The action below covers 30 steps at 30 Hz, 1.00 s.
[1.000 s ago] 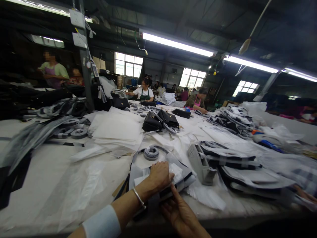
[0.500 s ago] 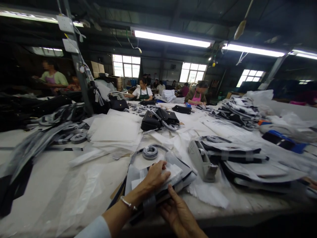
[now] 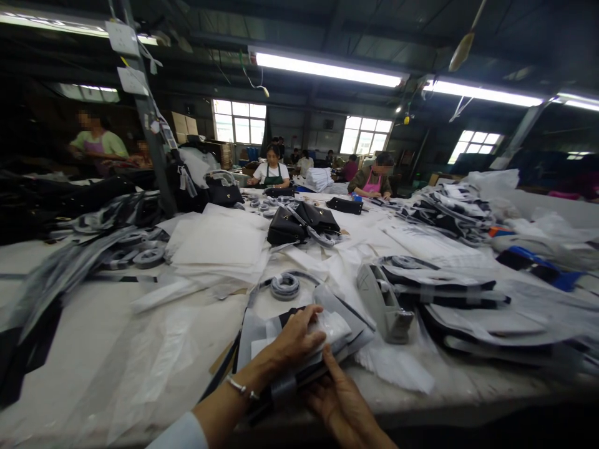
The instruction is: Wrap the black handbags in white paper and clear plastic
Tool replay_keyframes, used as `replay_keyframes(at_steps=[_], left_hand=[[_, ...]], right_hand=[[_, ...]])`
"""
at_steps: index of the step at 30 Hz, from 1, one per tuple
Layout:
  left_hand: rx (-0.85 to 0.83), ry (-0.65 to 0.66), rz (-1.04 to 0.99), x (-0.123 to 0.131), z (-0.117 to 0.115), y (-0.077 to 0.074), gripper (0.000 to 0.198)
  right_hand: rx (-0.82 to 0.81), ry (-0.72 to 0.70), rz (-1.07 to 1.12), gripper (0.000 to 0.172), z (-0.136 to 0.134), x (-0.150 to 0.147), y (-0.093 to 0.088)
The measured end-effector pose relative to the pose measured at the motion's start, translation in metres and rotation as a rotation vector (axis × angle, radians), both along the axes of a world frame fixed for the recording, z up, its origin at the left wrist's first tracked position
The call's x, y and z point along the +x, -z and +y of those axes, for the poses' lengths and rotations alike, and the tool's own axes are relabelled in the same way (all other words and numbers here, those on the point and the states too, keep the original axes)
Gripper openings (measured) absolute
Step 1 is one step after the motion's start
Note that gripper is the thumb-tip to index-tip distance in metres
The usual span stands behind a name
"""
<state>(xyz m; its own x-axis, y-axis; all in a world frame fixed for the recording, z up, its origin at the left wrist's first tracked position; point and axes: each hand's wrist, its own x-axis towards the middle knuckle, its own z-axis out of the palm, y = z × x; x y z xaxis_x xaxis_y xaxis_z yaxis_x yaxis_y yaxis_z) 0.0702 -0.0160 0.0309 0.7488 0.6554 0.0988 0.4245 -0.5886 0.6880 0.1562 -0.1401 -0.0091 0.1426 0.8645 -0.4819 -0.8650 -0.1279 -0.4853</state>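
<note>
A black bag (image 3: pixel 292 318), partly covered with grey and white sheets, lies at the table's front edge before me. On top of it sits a white packet in clear plastic (image 3: pixel 334 327). My left hand (image 3: pixel 299 333), a bracelet at its wrist, reaches across the bag, its fingers and thumb curled closed against this packet. From the front, my right hand (image 3: pixel 334 399) grips the bag's near edge, thumb on top and fingers partly hidden beneath. Just beyond lies a coiled strap (image 3: pixel 285 285) wrapped in film. A grey tape dispenser (image 3: pixel 384 305) stands to the right.
White sheets (image 3: pixel 218 240) are stacked back left, with wrapped straps (image 3: pixel 70 274) farther left. Black handbags (image 3: pixel 285 226) lie mid-table. Wrapped black pieces (image 3: pixel 482 318) are piled at right. Co-workers (image 3: pixel 271 171) sit across the table, and a post (image 3: pixel 152 137) rises at left.
My left fingers have shifted slightly right over the packet, whose plastic now looks more bunched up. The right hand keeps nearly the same hold. Across the table, a co-worker's arms have moved.
</note>
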Motion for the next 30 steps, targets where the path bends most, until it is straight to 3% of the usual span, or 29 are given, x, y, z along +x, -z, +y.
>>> replay_keyframes(at_steps=[9,17,25,30], left_hand=[[0.158,0.177,0.066,0.004,-0.003,0.016,0.061],[0.224,0.055,0.156,-0.01,-0.003,0.001,0.062],[0.412,0.018,0.152,-0.03,-0.035,0.03,0.045],[0.457,0.105,0.174,-0.03,-0.04,0.03,0.048]], right_hand=[[-0.067,0.016,0.026,0.063,0.005,-0.003,-0.01],[-0.127,0.004,0.008,0.062,0.009,-0.005,-0.019],[-0.032,-0.009,-0.138,0.05,0.011,-0.007,-0.003],[-0.013,0.052,-0.091,0.056,0.007,-0.01,-0.011]])
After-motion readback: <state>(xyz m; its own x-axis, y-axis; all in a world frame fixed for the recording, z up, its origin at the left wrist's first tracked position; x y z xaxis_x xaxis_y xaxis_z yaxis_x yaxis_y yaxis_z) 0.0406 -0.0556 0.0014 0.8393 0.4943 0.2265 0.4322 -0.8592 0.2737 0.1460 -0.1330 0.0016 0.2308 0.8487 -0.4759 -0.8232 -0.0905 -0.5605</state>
